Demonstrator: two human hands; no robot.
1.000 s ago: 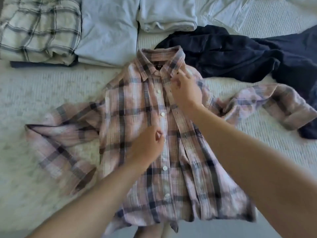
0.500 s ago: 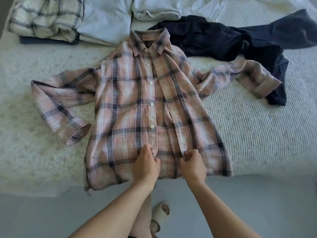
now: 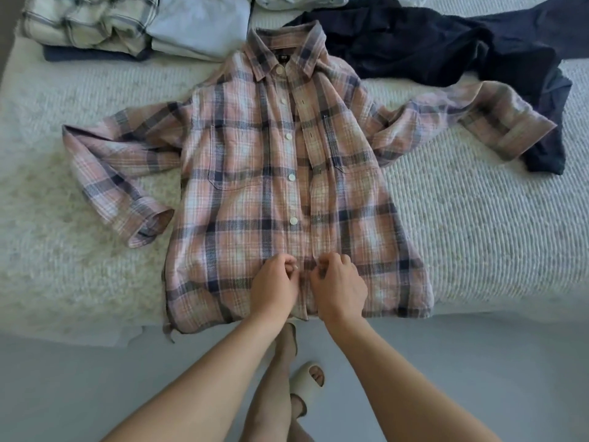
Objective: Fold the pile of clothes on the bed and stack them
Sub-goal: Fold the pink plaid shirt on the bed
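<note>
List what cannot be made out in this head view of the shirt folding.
- Head view: the placket of the pink plaid shirt near the hem is hidden under the left hand and right hand.
- The folded stack is cut off by the top edge.
- The navy garment is crumpled, so its type is unclear.

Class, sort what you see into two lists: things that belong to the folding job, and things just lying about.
Job:
plaid shirt, pinched at its front edges near the hem by left hand and right hand
navy garment, unfolded
folded stack
bed

Lying about:
slipper on the floor
</note>
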